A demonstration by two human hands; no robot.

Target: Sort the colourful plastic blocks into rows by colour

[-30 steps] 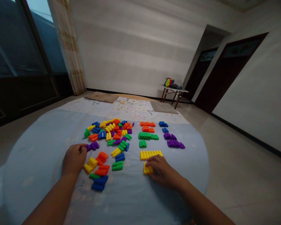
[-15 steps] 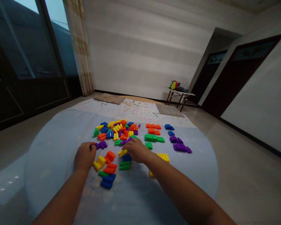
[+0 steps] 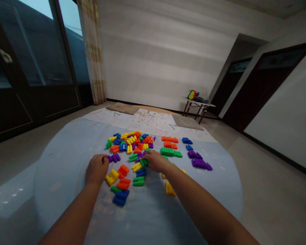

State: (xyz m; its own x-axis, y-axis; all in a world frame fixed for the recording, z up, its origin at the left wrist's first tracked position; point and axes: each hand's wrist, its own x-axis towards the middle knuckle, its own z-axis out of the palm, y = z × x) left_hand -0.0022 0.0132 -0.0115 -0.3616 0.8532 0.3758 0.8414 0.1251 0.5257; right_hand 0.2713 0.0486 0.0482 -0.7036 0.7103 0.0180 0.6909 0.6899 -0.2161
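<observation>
Small plastic connector blocks in several colours lie on the cloth-covered table. My left hand is closed, with its fingertips at one end of a purple block. To its right, my right hand reaches in with fingers bent down and closed on a green block. Beside those fingertips lie a purple block, a yellow block and a blue block. The right hand partly hides the green block and pieces behind it.
A mixed pile of blocks sits beyond my hands. Rows of joined green, orange and purple blocks lie right. Loose orange, yellow and blue blocks lie nearer. The tablecloth covers the round table.
My right hand has shifted slightly right, uncovering more of the green and yellow blocks. My left hand stays at the purple block. The whole view has shifted a little.
</observation>
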